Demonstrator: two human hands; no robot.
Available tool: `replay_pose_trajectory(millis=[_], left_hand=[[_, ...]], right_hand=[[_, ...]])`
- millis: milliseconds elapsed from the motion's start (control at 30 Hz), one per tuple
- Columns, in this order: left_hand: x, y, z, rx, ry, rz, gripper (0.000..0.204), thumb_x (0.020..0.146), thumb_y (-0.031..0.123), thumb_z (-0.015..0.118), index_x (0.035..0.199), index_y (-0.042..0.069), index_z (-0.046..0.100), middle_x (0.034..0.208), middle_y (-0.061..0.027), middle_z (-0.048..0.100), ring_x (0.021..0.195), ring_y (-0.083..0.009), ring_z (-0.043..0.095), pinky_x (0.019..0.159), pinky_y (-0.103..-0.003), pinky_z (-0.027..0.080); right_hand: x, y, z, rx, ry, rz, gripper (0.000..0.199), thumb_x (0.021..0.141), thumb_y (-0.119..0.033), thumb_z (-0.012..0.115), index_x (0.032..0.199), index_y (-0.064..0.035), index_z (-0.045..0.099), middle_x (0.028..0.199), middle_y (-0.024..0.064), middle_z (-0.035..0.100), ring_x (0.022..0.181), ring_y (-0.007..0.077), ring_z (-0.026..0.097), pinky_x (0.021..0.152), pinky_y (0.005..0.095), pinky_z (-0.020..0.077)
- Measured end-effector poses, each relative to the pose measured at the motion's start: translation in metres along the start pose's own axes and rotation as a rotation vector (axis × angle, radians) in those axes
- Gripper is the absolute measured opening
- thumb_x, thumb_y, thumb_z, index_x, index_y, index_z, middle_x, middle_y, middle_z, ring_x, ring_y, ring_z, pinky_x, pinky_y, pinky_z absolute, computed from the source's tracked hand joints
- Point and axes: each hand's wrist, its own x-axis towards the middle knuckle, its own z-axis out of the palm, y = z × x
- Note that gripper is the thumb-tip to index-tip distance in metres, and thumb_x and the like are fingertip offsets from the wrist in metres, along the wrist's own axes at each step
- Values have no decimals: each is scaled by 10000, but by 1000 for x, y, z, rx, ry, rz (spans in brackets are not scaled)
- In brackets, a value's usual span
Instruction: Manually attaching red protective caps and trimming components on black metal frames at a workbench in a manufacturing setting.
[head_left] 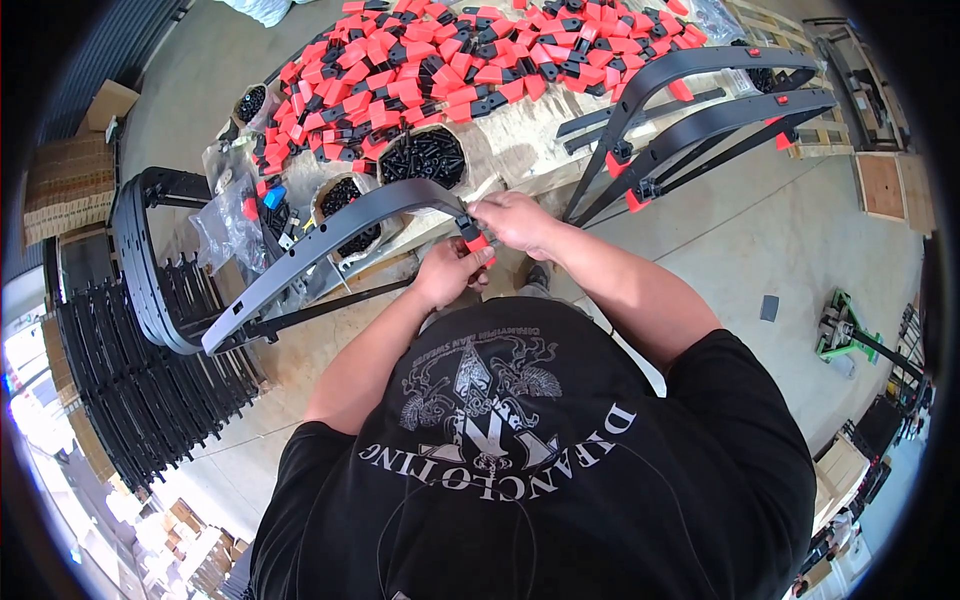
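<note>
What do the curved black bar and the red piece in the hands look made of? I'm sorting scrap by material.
Curved black bar: probably metal with a matte dark coating, judging by its thin, rigid, even profile; moulded plastic is possible. Red piece: likely moulded plastic, given its uniform bright colour and blocky shape.

Red clip [478, 243] mostly hidden under fingers [497, 222]; bar [330, 240] end covered by hands.
</note>
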Motion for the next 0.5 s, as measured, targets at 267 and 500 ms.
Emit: replay_pose_trajectory(millis=[267,500], left_hand=[[7,-3,-6,256,22,39,300,995,273,671,1018,-15,589,813,-75,653,668,-147,620,599,-308,511],[-10,17,4,170,38,32,234,1002,214,644,981,-19,627,794,-45,631,620,-123,582,592,-307,517]], right_hand=[[6,-2,2,-203,13,10,471,1013,-383,539,1046,59,699,911,119,694,807,205,645,770,395,510],[4,19,-1,-224,74,-262,414,999,-309,513,1045,69,676,1005,236,706,929,335,678,844,428,503]])
